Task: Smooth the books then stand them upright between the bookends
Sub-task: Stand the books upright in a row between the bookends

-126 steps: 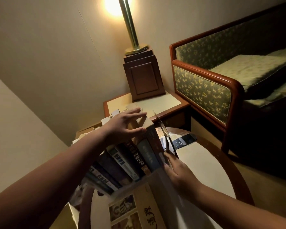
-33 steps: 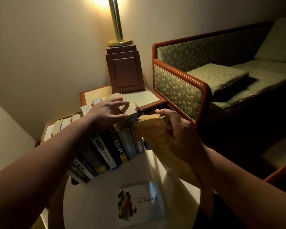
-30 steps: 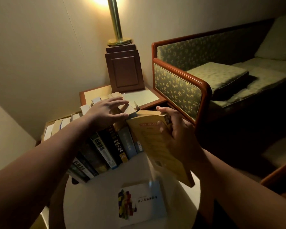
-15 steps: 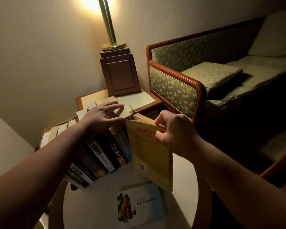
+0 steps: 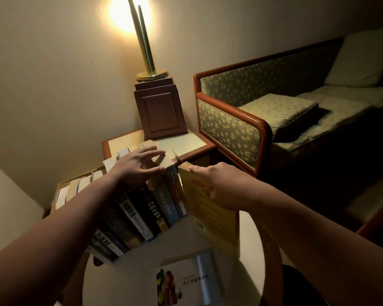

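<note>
A sec ago the yellow book (image 5: 210,219) was tipped over in the air w/ its cover up. Now it stands nearly straight, right beside the last one in the row of books (image 5: 146,208), so it's prob. going in as the next one & this step looks almost done. The right hand (image 5: 221,186) grips it at the top edge, fingers curled over the top, thumb not seen. The book's bottom is down by the round table (image 5: 124,277), but I can't tell if it touches yet. The left hand (image 5: 137,167) hasn't moved: it lies flat on the tops of the row, fingers straight & spread a bit, holding nothing, just pressing so the leaning books don't fall. A thin metal plate (image 5: 175,156) pokes up at the far end near both hands, prob. a bookend. I can't tell which side of it the yellow book is on. A colourful book (image 5: 186,281) lies flat on the table near the person, so there's more to do after this.
</note>
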The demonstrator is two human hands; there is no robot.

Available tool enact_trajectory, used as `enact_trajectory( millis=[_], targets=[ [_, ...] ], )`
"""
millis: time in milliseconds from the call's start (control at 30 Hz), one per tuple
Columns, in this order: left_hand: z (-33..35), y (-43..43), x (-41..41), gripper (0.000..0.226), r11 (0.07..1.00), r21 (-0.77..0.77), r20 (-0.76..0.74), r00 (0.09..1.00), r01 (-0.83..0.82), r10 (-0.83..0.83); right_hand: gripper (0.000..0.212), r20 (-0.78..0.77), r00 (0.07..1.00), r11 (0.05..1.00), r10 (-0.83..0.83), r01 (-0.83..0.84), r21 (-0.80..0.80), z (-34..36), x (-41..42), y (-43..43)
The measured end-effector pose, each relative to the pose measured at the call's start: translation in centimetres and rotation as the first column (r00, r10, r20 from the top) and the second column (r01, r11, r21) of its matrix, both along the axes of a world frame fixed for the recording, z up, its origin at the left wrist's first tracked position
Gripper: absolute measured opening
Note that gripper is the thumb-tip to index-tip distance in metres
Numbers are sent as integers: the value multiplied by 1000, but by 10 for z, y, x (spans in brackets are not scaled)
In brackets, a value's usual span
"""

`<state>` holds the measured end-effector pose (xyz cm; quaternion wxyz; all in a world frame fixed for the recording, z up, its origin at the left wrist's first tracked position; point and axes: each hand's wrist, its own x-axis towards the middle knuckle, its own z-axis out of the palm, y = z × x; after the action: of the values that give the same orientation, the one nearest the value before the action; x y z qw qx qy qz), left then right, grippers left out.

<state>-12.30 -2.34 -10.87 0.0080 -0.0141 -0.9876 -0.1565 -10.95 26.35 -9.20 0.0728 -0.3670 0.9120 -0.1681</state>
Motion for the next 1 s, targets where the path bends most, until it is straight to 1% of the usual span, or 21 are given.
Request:
enact_trajectory(
  millis=[100,233,400,533,667,1000],
  targets=[
    [-1,-1,-1,121,1000,13,-4,1000,-6,6,72,-58,998,998,15,-12,57,9,-4,-1],
    [0,0,-1,122,1000,13,-3,1000,-6,6,70,-60,998,997,28,-23,75,18,-9,-7],
    [0,-4,-2,127,1000,11,1,1000,5,-5,69,-35,999,1000,-29,29,-11,15,-20,-20],
    [-1,-6,-2,127,1000,11,-1,1000,2,-2,66,-79,995,999,-52,51,-15,11,-29,-24],
    [-1,-5,-1,128,1000,-2,-4,1000,-3,3,66,-72,993,994,-99,95,-55,5,-37,-23],
    [3,-1,1,133,1000,-6,10,1000,-11,11,69,-39,994,987,-99,93,-134,-4,-32,-13]
  ],
)
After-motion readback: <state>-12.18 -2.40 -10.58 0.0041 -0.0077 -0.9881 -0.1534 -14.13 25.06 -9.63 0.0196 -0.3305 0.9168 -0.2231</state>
